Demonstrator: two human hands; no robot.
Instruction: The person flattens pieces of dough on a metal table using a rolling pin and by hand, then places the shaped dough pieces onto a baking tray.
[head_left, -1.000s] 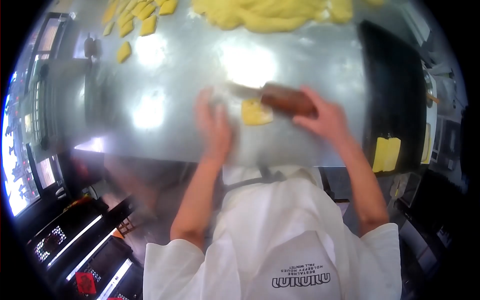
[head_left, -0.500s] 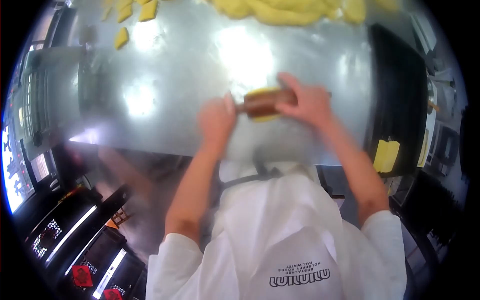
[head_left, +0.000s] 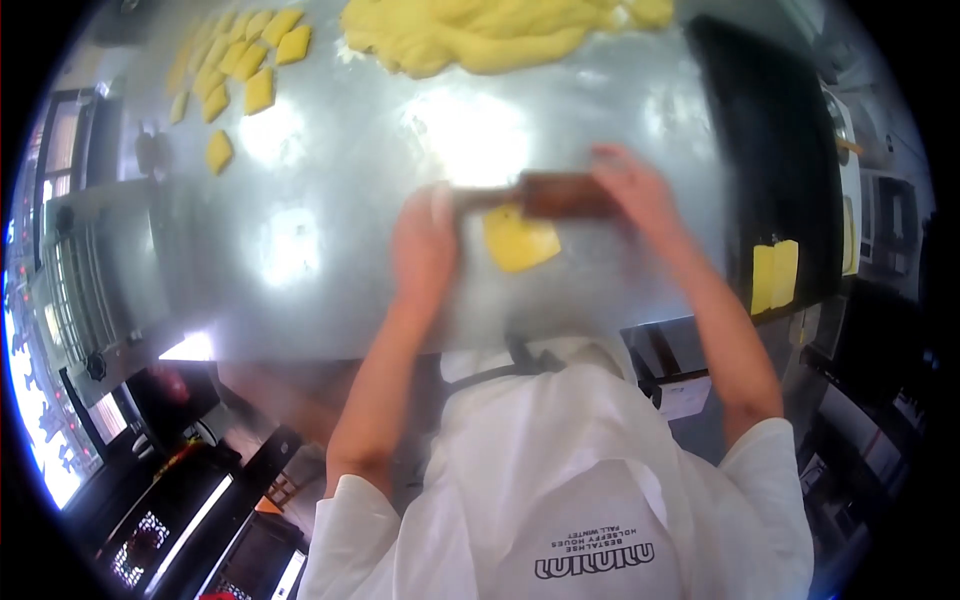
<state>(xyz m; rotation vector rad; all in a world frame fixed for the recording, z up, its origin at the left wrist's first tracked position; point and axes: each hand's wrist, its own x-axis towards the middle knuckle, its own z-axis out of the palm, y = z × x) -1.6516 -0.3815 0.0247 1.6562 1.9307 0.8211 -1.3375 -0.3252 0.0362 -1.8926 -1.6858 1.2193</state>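
A dark brown rolling pin [head_left: 565, 195] lies crosswise over the metal table, just beyond a flat yellow dough piece [head_left: 522, 242] and touching or overlapping its far edge. My left hand [head_left: 424, 235] is closed around the pin's left handle. At the other end, my right hand [head_left: 637, 190] grips the right part of the pin; its fingers are partly blurred. The dough piece lies flat between my hands, its near part uncovered.
A large yellow dough mass [head_left: 480, 35] lies at the far side of the metal table [head_left: 340, 300]. Several small dough pieces [head_left: 259, 92] are at the far left. On the right, a black board [head_left: 775, 170] bears two flat yellow sheets [head_left: 775, 276].
Half a second ago the pin covered the dough piece; now it has moved away from me, and the piece shows. My left hand has closed on the handle since the earliest frame. The view has shifted.
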